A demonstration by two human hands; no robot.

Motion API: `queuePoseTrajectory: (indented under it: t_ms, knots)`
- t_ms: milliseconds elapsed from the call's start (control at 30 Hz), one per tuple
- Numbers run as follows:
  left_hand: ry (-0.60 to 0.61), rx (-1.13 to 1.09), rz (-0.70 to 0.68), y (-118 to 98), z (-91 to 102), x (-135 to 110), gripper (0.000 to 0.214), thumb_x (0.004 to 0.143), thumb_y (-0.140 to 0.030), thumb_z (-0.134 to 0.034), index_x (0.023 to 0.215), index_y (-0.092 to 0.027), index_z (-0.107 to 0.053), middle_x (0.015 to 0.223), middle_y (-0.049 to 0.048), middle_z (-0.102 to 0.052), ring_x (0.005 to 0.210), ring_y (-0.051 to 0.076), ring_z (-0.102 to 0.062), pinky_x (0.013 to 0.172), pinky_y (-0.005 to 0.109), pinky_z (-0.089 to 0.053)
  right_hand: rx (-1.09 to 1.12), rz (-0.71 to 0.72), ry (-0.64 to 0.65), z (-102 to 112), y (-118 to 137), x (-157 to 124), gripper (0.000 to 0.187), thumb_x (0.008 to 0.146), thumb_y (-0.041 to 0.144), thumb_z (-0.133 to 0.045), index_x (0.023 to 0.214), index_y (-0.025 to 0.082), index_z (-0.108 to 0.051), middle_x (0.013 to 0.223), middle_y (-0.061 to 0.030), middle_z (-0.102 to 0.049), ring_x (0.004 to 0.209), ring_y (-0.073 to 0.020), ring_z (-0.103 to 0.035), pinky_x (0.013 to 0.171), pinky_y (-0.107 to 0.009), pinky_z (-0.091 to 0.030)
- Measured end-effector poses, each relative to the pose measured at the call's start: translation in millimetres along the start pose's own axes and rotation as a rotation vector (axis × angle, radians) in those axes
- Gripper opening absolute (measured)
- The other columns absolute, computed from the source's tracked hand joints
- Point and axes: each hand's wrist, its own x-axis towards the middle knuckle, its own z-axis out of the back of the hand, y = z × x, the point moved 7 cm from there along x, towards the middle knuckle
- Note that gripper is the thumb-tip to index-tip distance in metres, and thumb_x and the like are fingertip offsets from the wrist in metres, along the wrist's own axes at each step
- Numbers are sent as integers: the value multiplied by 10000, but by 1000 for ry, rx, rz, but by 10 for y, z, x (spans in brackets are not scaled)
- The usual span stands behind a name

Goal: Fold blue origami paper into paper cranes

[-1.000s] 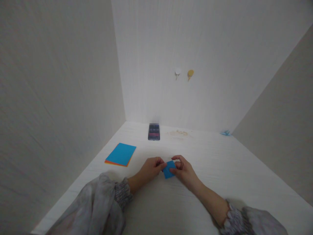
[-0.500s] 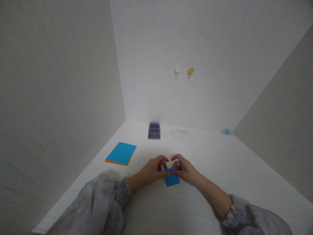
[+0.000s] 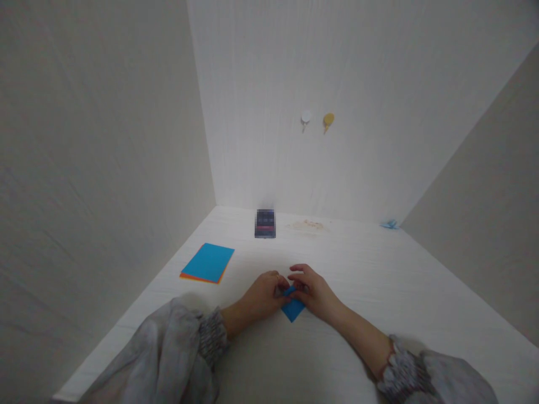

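A small folded piece of blue paper (image 3: 292,308) lies on the white table (image 3: 379,303) between my hands. My left hand (image 3: 261,294) pinches its upper left part with curled fingers. My right hand (image 3: 310,290) pinches its upper right part, fingers bent over the top edge. The paper's lower corner points toward me. Both wrists rest low over the table. Grey gathered sleeves cover my forearms.
A stack of square paper sheets (image 3: 208,262), blue on top with orange below, lies to the left. A dark small box (image 3: 265,223) stands near the back wall. A small blue folded piece (image 3: 389,224) sits in the far right corner. Two round hooks (image 3: 316,120) hang on the wall.
The blue paper has been turned and pressed down, so a corner now points toward me. Both hands have closed in tighter over its top edge.
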Motion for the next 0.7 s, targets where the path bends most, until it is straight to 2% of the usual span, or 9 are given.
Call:
queuePoseTrajectory:
  t_ms: [167,333,533,700]
  knots:
    - [38,27,40,36,-3,-4,148,696,-161,-518,795,-149,-627,735,18,-584,673,129,-525,629,226,-401,-95,-55,19,18,4,-43,194,666,62,-572,822,171,-613,1091,-76,-467,720,-127,-541,660,-284,-469]
    - [64,37,47,3,19,-18,148,702,-192,-527,795,-151,-634,736,15,-590,665,130,-530,629,229,-405,-187,34,8,62,52,-94,75,688,106,-591,705,179,-586,873,-39,-505,819,-167,-508,732,-306,-427]
    - [82,128,-19,8,-10,-35,138,724,-185,-522,815,-161,-623,762,17,-587,698,141,-528,664,250,-401,-273,147,33,33,98,-147,61,724,124,-560,756,175,-549,839,-43,-519,818,-179,-480,746,-338,-388]
    - [95,170,-155,-29,-19,-72,127,768,-190,-511,838,-170,-615,807,18,-578,746,139,-529,701,249,-404,-325,148,50,39,149,-167,42,753,133,-544,740,171,-556,781,-31,-531,793,-174,-477,728,-323,-374]
